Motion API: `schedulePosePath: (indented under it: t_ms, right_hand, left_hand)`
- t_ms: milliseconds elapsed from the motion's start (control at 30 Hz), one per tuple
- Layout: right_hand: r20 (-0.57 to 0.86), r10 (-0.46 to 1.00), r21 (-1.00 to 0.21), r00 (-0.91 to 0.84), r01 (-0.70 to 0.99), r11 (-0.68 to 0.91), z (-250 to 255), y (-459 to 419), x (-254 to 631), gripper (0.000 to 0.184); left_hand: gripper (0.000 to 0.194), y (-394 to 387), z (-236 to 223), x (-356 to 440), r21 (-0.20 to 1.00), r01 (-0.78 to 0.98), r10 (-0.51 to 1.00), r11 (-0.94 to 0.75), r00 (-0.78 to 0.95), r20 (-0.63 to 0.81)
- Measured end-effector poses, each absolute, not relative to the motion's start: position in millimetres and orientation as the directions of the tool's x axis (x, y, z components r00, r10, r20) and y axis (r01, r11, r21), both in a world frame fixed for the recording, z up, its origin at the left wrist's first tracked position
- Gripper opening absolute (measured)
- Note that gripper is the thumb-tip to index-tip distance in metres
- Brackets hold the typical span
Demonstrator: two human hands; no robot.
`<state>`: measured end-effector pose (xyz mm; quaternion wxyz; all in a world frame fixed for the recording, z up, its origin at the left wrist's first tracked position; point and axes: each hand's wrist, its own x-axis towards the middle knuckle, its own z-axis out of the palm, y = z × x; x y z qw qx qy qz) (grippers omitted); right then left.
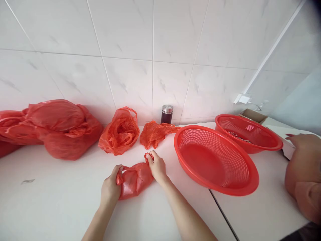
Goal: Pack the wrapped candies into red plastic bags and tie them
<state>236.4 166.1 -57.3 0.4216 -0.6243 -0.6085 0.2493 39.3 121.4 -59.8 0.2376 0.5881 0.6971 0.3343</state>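
Observation:
A small, filled red plastic bag (136, 180) rests on the white table between my hands. My left hand (110, 186) is closed on the bag's left end, thumb on top. At the upper right end, my right hand (156, 165) pinches a twisted part of the same bag. What the bag contains cannot be made out through the plastic. Just beyond my hands lie a crumpled red bag (153, 134) and a loosely opened red bag (119, 134).
Large stuffed red bags (67, 130) stand along the wall at left. To the right are an empty red basket (205, 160) and another red basket (263, 135) with small items. A dark flask (167, 114) stands by the wall. A co-worker's arm (304, 167) reaches in at far right.

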Motion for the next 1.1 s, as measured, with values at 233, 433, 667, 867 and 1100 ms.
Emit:
schedulePosePath:
  t_ms: [233,433,667,867,1100]
  right_hand:
    - [0.193,0.964,-0.834,0.185,0.548,0.062,-67,170,238,0.028]
    - [0.235,0.958,-0.863,0.163,0.489,0.129,-65,164,242,0.032]
    - [0.274,0.96,-0.884,-0.047,0.38,0.271,-65,155,242,0.088]
    - [0.284,0.952,-0.867,-0.116,0.393,0.307,-66,157,246,0.078]
    - [0.312,0.946,-0.857,-0.089,0.404,0.321,-66,159,245,0.058]
  left_hand:
    - [0.024,124,-67,35,0.721,0.688,0.985,0.078,-0.163,0.048]
    - [0.04,118,-51,47,0.732,0.669,0.97,0.127,-0.237,0.048]
    - [0.048,114,-36,61,0.72,0.694,0.989,0.03,-0.125,0.08]
    - [0.027,116,-39,55,0.693,0.718,0.989,0.066,-0.14,0.051]
    - [0.03,112,-43,53,0.689,0.723,0.989,0.058,-0.135,0.058]
